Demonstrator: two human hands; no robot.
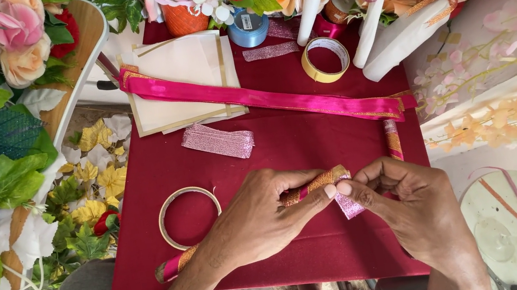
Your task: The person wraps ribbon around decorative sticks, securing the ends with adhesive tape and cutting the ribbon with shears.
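A: Nearest to us, what are the two hands doing?

B: The left hand is closed around a rolled stick wrapped in gold and pink, thumb pressed on its far end. The right hand pinches a small piece of pink glitter ribbon between thumb and forefinger, right at the tip of the stick.

A: Where does the stick lie?

B: Over the near part of the red cloth; its other end pokes out near the left edge, past the wrist.

A: Which step does that look like?

B: I'd judge the glitter piece is being fixed onto the stick's end. The next move seems to call for holding the stick steady while the ribbon is pulled snug round the tip and pressed flat.

A: What else is around?

B: A thin gold ring just left of the hand, a folded strip of glitter ribbon farther off, a long pink satin ribbon across the cloth, a tape roll beyond it, and cream paper sheets at far left.
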